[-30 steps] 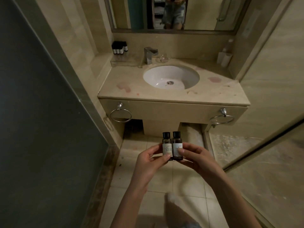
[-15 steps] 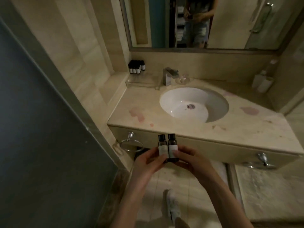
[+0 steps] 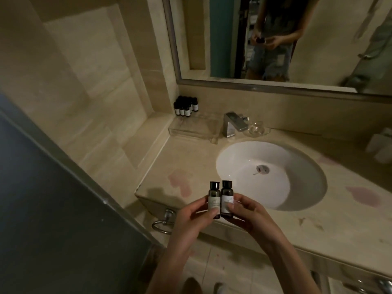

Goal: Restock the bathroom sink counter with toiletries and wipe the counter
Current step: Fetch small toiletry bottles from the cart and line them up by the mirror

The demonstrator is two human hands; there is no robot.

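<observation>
Bottles (image 3: 226, 197), two little dark ones, upright and touching, left hand (image 3: 191, 221) pinching one, right hand (image 3: 252, 217) pinching the other, held over the near counter (image 3: 161, 177) edge, more bottles (image 3: 186, 107) far left by a clear tray (image 3: 193, 129), pink stains (image 3: 180, 184) near the sink (image 3: 301, 187)

Labels on the two small bottles (image 3: 226, 190) before the sink (image 3: 297, 187) are too blurred to read, their bases covered by the left hand (image 3: 191, 223) and right hand (image 3: 252, 217). Right of the sink, white containers (image 3: 379, 147) are blurred and cut by the frame edge.
</observation>
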